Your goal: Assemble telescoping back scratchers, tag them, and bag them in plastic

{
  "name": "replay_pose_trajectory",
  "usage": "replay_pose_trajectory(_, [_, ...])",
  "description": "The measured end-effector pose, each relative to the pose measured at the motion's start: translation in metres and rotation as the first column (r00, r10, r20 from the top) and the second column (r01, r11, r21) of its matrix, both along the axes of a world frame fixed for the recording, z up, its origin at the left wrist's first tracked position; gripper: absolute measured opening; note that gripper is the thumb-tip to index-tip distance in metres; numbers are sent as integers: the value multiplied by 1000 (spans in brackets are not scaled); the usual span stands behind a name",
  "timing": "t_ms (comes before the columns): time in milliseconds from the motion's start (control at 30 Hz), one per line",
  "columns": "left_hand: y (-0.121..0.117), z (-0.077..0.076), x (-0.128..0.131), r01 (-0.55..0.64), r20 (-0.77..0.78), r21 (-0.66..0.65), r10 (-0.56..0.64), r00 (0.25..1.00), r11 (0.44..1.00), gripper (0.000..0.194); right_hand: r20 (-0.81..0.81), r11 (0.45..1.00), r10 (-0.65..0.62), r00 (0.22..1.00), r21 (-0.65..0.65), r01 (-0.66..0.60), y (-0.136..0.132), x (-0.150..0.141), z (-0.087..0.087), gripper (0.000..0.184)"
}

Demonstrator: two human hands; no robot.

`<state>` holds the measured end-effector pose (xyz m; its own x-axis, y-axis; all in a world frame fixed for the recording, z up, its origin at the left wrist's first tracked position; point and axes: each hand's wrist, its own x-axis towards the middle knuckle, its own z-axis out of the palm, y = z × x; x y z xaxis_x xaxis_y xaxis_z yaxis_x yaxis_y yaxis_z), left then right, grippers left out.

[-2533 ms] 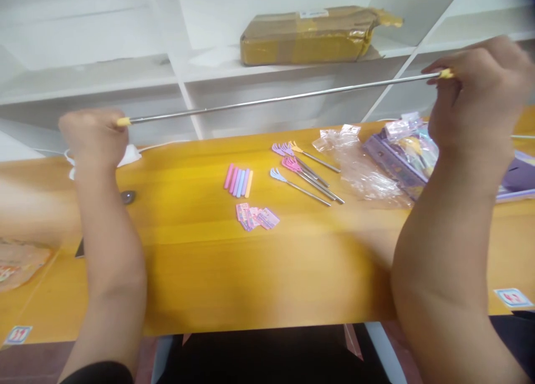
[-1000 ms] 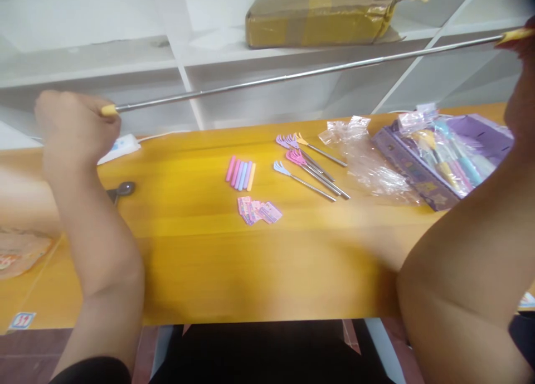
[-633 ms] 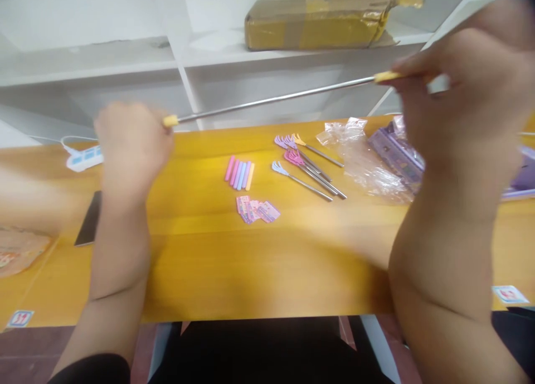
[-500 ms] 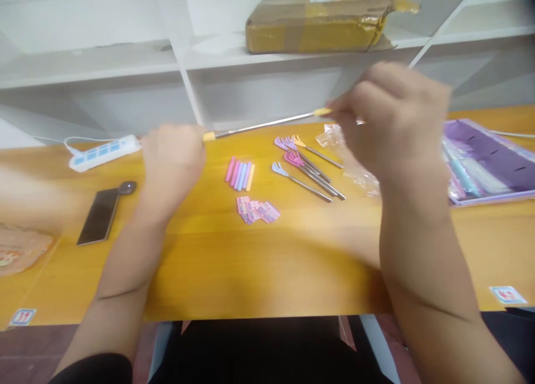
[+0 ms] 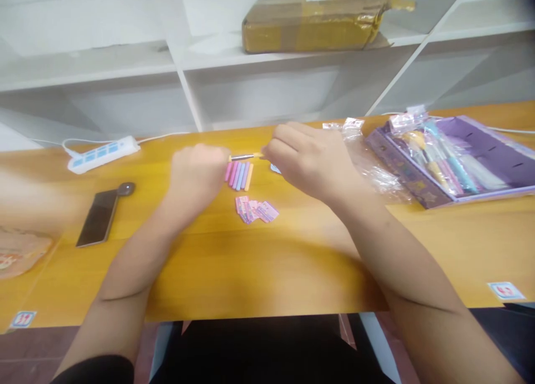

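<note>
Both my hands grip a telescopic metal rod [image 5: 243, 157] with yellow ends, now pushed almost fully together. My left hand [image 5: 196, 175] is closed around its left end and my right hand [image 5: 311, 158] pinches its right end. Only a short silver stretch shows between them. They hover over the yellow table [image 5: 267, 261], just above a row of pastel sleeves [image 5: 239, 176]. A small pile of pink and purple tags [image 5: 256, 211] lies in front of them. My right hand covers most of the other rods with hand-shaped tips.
A purple box [image 5: 455, 161] with wrapped items and a clear plastic bag [image 5: 376, 175] sit at the right. A phone [image 5: 99, 217] and a white power strip [image 5: 102, 154] lie at the left. White shelves behind hold a taped cardboard parcel [image 5: 317, 20].
The rod was stretched wide between my raised hands. My hands have come together and down toward the table, and the rod has collapsed to a short length.
</note>
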<state>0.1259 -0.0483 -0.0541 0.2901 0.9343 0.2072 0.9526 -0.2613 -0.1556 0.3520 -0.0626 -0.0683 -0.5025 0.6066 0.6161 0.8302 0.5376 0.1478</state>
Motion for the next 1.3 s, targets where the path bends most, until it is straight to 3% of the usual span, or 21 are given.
replay_pose_trajectory(433, [4, 0, 1, 41, -54, -3, -41, 998, 999, 30, 28, 998, 63, 998, -19, -62, 2, 24, 12, 33])
replay_pose_trajectory(700, [-1, 7, 2, 52, -85, -72, -58, 995, 996, 31, 35, 999, 44, 998, -21, -43, 3, 22, 8, 29])
replay_pose_trajectory(1067, [-1, 5, 0, 42, -37, -52, -44, 998, 998, 27, 65, 995, 56, 996, -82, -51, -4, 17, 14, 28])
replay_pose_trajectory(1300, [9, 3, 0, 21, -7, -40, -21, 1000, 999, 28, 5, 994, -15, 1000, -105, 16, -5, 21, 13, 30])
